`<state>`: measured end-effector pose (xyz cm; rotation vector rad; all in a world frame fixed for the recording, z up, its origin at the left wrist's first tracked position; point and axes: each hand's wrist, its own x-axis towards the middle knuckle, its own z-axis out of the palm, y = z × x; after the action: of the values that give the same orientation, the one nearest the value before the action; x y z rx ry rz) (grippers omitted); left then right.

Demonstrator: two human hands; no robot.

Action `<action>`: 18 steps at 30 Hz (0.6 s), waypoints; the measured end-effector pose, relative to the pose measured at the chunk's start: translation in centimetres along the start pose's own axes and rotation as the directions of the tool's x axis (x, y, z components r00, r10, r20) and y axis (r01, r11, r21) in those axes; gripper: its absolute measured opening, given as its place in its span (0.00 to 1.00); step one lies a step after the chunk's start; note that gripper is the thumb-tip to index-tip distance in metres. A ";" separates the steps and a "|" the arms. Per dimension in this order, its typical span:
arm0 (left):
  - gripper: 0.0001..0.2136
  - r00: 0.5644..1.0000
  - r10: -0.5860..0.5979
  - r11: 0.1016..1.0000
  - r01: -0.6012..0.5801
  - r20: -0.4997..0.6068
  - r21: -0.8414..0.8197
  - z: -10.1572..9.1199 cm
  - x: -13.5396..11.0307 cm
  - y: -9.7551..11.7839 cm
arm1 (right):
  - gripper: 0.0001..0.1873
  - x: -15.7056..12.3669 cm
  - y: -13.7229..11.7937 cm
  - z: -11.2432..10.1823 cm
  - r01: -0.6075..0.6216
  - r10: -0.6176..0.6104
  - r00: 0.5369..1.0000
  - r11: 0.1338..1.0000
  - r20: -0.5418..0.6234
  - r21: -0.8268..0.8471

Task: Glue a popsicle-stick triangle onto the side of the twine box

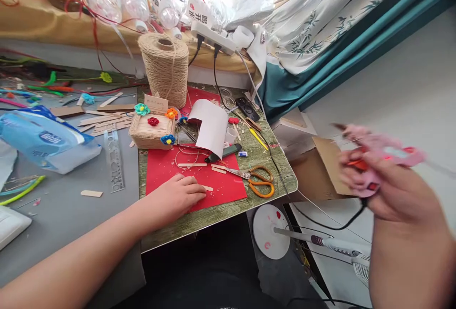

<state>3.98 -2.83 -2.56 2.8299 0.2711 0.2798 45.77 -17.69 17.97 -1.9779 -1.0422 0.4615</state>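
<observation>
My left hand (176, 197) rests palm down on the red sheet (160, 168), fingers together over a small wooden stick (207, 188). My right hand (388, 185) is raised off to the right of the table, closed round a pink glue gun (383, 149) that is blurred by motion; a black cord (335, 226) hangs from it. Orange-handled scissors (258, 179) lie on the table just right of the red sheet. More flat sticks (192, 165) lie on the sheet.
A twine-wrapped box with little flowers (151, 130), a big spool of jute twine (166, 66), a curled white paper (212, 126), a clear ruler (114, 159) and a blue wipes pack (42, 140) sit on the table. Power strip (212, 38) at the back. Cardboard box (320, 166) on the floor right.
</observation>
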 end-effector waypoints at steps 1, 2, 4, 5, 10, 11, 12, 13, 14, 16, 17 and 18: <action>0.14 1.000 0.010 1.000 -0.010 0.004 -0.014 -0.2 0.0 0.0 | 0.26 -1.1 -0.6 2.6 -0.102 0.082 0.983 0.988 0.163 0.118; 0.13 1.000 0.019 0.999 -0.019 0.006 -0.031 -0.5 0.0 -0.1 | 0.27 -2.2 -0.9 5.4 -0.193 0.151 0.950 0.971 0.273 0.138; 0.12 0.999 0.035 0.997 -0.034 0.004 -0.067 -0.9 0.0 -0.3 | 0.25 -4.3 -0.9 10.8 -0.257 0.203 0.879 0.964 0.431 0.071; 0.11 0.999 0.039 0.996 -0.038 0.001 -0.082 -1.0 -0.1 -0.4 | 0.26 -5.0 -0.6 13.1 -0.249 0.196 0.840 0.968 0.505 0.037; 0.12 0.999 0.034 0.995 -0.035 -0.008 -0.091 -1.0 -0.3 -0.3 | 0.28 -5.8 1.7 19.7 -0.225 0.196 0.812 0.974 0.550 -0.014; 0.14 1.000 0.030 0.997 -0.030 0.000 -0.068 -0.9 -0.3 -0.1 | 0.26 -5.7 2.2 20.1 -0.257 0.226 0.812 0.966 0.538 -0.019; 0.16 1.000 0.026 0.999 -0.025 0.008 -0.040 -0.8 -0.3 0.1 | 0.23 -5.6 2.7 20.4 -0.290 0.255 0.805 0.957 0.535 -0.019; 0.19 1.000 0.021 1.000 -0.021 0.015 -0.013 -0.8 -0.3 0.4 | 0.22 -5.5 3.3 20.6 -0.318 0.275 0.799 0.948 0.534 -0.011; 0.20 1.000 0.019 1.000 -0.019 0.019 0.008 -0.9 -0.2 0.7 | 0.22 -5.4 3.7 20.7 -0.338 0.284 0.796 0.941 0.534 0.003; 0.21 1.000 0.016 0.999 -0.017 0.025 0.034 -1.1 -0.1 1.2 | 0.24 -5.4 4.4 20.9 -0.358 0.287 0.799 0.933 0.528 0.036; 0.21 0.999 0.013 0.999 -0.015 0.031 0.045 -1.2 -0.1 1.4 | 0.24 -5.4 4.6 21.1 -0.366 0.288 0.803 0.929 0.522 0.050; 0.21 0.999 0.008 0.998 -0.010 0.038 0.056 -1.3 -0.1 1.6 | 0.23 -5.4 4.7 21.2 -0.374 0.290 0.804 0.926 0.519 0.061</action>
<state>3.89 -4.06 -0.88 2.8886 0.2628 0.2243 31.49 -12.86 1.41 -1.9398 -0.9155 1.2754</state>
